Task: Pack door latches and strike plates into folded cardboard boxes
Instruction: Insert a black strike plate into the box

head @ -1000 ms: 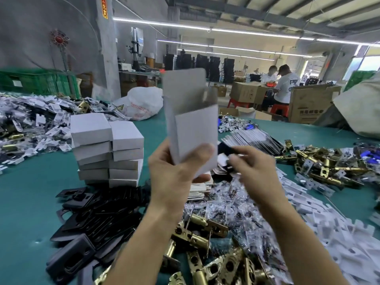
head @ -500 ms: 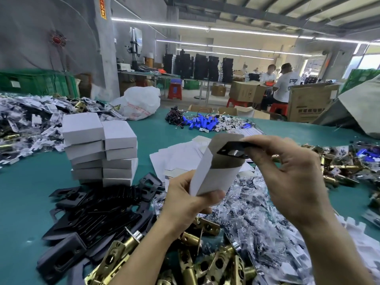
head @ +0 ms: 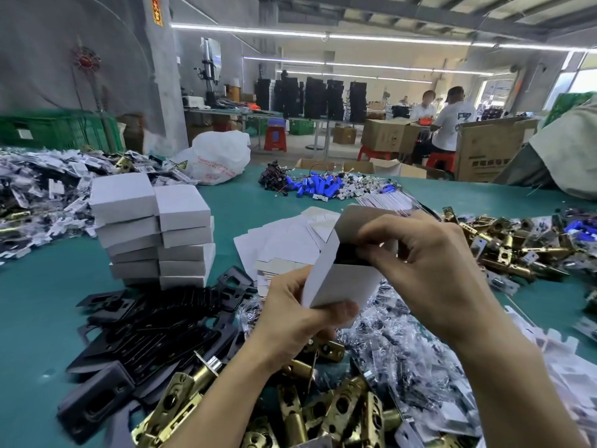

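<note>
- Our left hand (head: 290,321) grips the small white folded cardboard box (head: 342,282) by its lower end.
- The flat black metal strike plate (head: 347,255), at the rim half a second ago, now sits inside the mouth, pinched by our right hand (head: 429,263).
- Plate step nearly done, we judge.

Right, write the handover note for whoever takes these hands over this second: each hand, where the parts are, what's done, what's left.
Left hand grips the lower end of the open white box.
Right hand pinches a black plate at the box's mouth, partly inside; top flap is open.
Closed boxes are stacked at left, loose black plates below them, brass latches nearest, flat blanks behind the box.
Done: box folded, plate going in. Whether a latch is inside cannot be seen.
Left: seat the plate, close the flap, stack it.
</note>
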Demonstrator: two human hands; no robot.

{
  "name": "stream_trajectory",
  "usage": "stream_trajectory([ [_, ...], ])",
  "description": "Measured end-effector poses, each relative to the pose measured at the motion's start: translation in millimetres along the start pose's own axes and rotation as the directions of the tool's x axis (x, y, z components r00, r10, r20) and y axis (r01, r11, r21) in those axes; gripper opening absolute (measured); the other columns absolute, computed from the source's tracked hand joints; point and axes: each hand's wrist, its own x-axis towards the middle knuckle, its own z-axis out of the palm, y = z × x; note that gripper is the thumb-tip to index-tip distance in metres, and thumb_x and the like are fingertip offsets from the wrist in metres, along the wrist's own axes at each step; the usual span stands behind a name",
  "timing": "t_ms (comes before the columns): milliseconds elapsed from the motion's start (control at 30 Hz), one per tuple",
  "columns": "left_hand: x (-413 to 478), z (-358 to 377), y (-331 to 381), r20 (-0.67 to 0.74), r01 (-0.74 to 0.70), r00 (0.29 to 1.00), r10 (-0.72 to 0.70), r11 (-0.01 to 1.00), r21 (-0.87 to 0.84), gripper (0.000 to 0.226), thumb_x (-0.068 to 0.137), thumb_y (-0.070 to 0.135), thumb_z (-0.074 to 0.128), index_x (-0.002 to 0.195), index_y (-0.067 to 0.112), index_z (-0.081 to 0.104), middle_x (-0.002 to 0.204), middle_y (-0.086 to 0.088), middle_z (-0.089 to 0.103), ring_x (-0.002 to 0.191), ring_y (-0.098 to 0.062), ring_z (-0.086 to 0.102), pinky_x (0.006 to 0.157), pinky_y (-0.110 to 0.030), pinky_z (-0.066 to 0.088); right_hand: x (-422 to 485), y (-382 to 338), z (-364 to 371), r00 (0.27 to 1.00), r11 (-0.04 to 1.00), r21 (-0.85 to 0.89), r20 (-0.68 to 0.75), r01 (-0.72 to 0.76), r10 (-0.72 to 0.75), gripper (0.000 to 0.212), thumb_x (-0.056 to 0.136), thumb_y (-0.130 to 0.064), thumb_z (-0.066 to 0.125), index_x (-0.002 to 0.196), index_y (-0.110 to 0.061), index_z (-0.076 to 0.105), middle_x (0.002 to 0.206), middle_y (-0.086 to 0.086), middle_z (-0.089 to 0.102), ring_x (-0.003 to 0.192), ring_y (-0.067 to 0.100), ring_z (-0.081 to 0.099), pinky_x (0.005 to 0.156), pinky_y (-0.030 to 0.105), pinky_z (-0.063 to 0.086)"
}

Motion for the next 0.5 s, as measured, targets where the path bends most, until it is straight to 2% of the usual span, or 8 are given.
stream_trajectory([
  [200, 0.7, 2.1, -2.7, -0.006, 0.0, 1.0, 0.001, 0.997, 0.082, 0.037, 0.063, 0.029, 0.088, 0.097, 0.019, 0.078, 0.087, -0.005, 0.071, 0.063, -0.023, 0.063, 0.051, -0.034, 0.057, 1.9, 0.4, -8.3, 0.985, 0.995, -0.024, 0.143, -0.094, 0.097, 0.026, 0.078, -0.004, 0.075, 0.084, -0.029, 0.079, 0.084, -0.013, 0.071, 0.082, 0.005, 0.064, 0.076, 0.037, 0.055],
  [367, 0.4, 3.8, -3.1, -0.015, -0.015, 1.0, 0.016, 0.996, 0.089, 0.037, 0.061, 0.027, 0.088, 0.096, 0.02, 0.078, 0.087, -0.01, 0.071, 0.065, -0.027, 0.066, 0.05, -0.035, 0.058, 2.8, -2.5, -12.4, 0.977, 0.991, 0.011, 0.169, -0.132, 0.128, 0.027, 0.078, -0.004, 0.076, 0.082, -0.03, 0.08, 0.076, -0.02, 0.072, 0.077, -0.007, 0.063, 0.071, 0.011, 0.049],
  [400, 0.6, 3.9, -3.3, -0.016, -0.016, 1.0, 0.018, 0.996, 0.089, 0.036, 0.062, 0.022, 0.088, 0.096, 0.019, 0.078, 0.086, -0.01, 0.071, 0.065, -0.027, 0.066, 0.049, -0.036, 0.058, 3.2, -3.1, -12.5, 0.974, 0.99, 0.013, 0.184, -0.14, 0.135, 0.028, 0.079, -0.004, 0.075, 0.083, -0.031, 0.079, 0.076, -0.022, 0.072, 0.078, -0.008, 0.064, 0.073, 0.012, 0.05],
  [500, 0.9, 4.0, -4.5, -0.031, -0.007, 0.999, 0.01, 0.995, 0.103, 0.035, 0.066, 0.013, 0.086, 0.1, 0.017, 0.078, 0.086, -0.006, 0.072, 0.064, -0.023, 0.066, 0.048, -0.038, 0.058, 3.2, -3.2, -11.9, 0.941, 0.984, -0.06, 0.287, -0.169, 0.179, 0.03, 0.088, -0.009, 0.066, 0.09, -0.036, 0.078, 0.087, -0.026, 0.073, 0.088, -0.006, 0.066, 0.084, 0.027, 0.054],
])
